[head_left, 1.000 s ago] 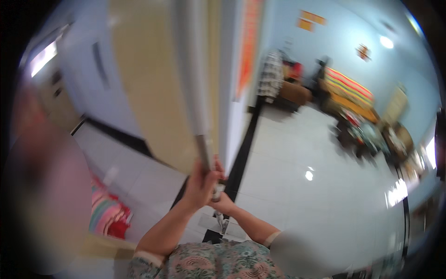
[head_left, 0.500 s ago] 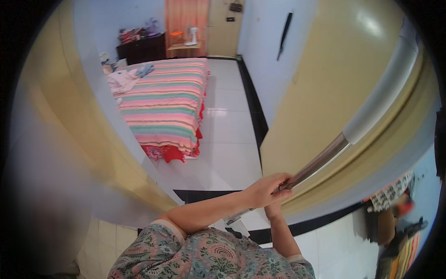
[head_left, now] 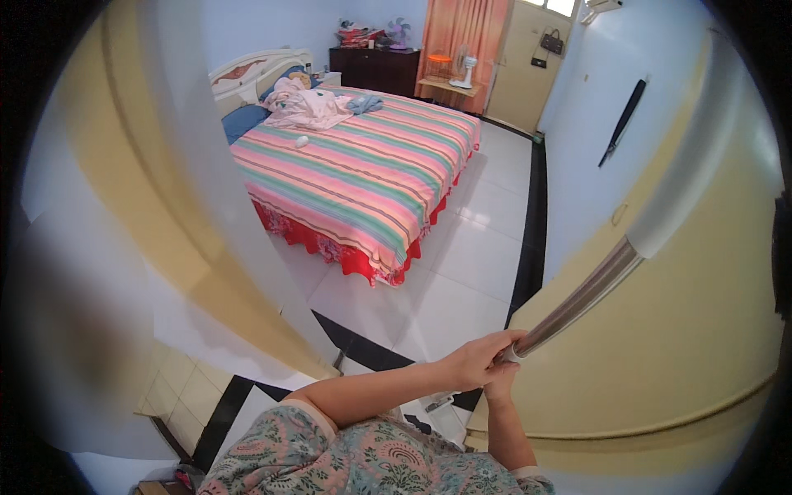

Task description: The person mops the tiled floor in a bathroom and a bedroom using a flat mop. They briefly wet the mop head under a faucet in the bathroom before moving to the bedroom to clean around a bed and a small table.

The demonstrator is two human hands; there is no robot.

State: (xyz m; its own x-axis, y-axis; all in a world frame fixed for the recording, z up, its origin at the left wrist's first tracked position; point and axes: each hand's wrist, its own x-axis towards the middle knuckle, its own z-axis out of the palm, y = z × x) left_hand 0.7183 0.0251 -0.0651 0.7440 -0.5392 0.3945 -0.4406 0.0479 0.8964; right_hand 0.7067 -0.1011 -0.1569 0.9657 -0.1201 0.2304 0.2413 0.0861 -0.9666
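Both my hands are on a long metal pole (head_left: 582,297) with a pale grey sleeve on its upper part, which slants up to the right. My left hand (head_left: 481,360), reaching across my body, wraps its fingers round the metal part. Just below it, my right hand (head_left: 499,386) is closed on the same pole, partly hidden by the left one. The pole's lower end runs down toward my body, where a white and grey piece (head_left: 441,402) shows; I cannot make out its full shape.
Pale yellow door frame (head_left: 210,256) at left and yellow door (head_left: 660,346) at right flank me. Ahead are a bed (head_left: 355,177) with striped cover, a dark cabinet (head_left: 373,73), a fan (head_left: 464,70) on a small table, and a far door (head_left: 516,74). A black floor strip (head_left: 355,338) crosses the doorway.
My view has turned left and lifted, so more of the bed, its headboard and the far door shows. Both hands keep hold of the pole.
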